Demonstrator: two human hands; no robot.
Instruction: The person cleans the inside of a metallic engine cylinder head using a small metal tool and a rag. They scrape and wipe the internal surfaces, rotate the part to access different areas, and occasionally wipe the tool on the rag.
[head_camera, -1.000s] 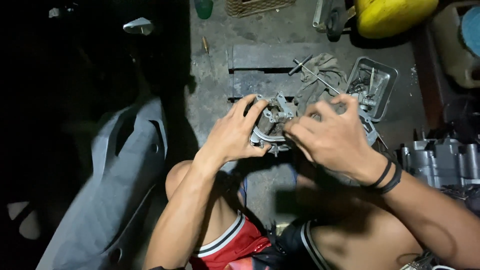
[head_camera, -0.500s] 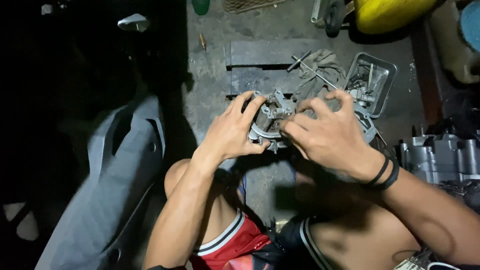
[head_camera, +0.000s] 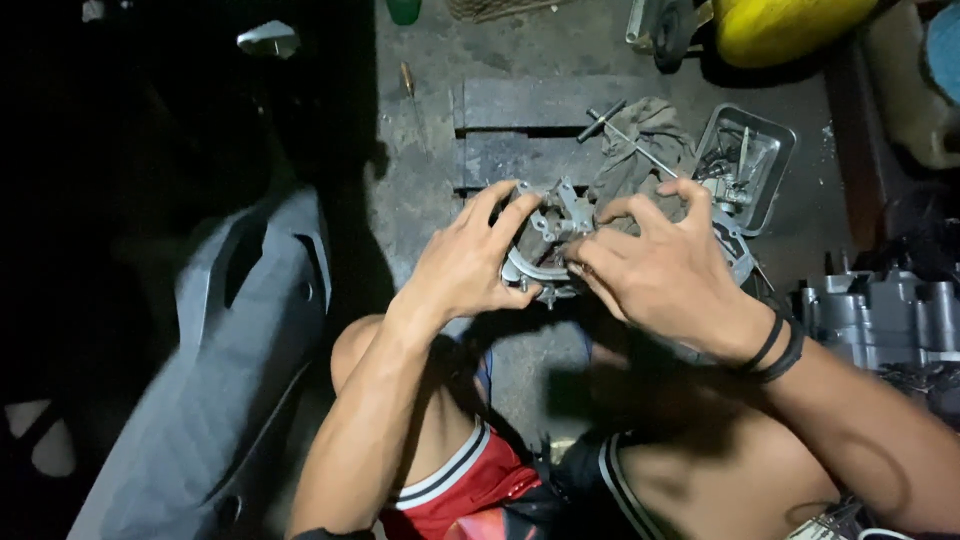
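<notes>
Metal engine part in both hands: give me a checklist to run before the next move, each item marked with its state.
1. Left hand grips the metal engine part at its left rim: ok.
2. Right hand fingers rest on the part's right side: ok.
3. Part fully seated or loose: cannot tell, the hands cover it.
4. Metal tray of small pieces lies close on the right: ok.
5. T-handle wrench lies on the rag, free to pick up: ok.
6. Light on the work: not ok, dim with deep shadow to the left.

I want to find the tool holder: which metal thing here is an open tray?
The rectangular metal tray right of the rag; it is open-topped with small parts inside, unlike the round metal part both hands hold.
</notes>
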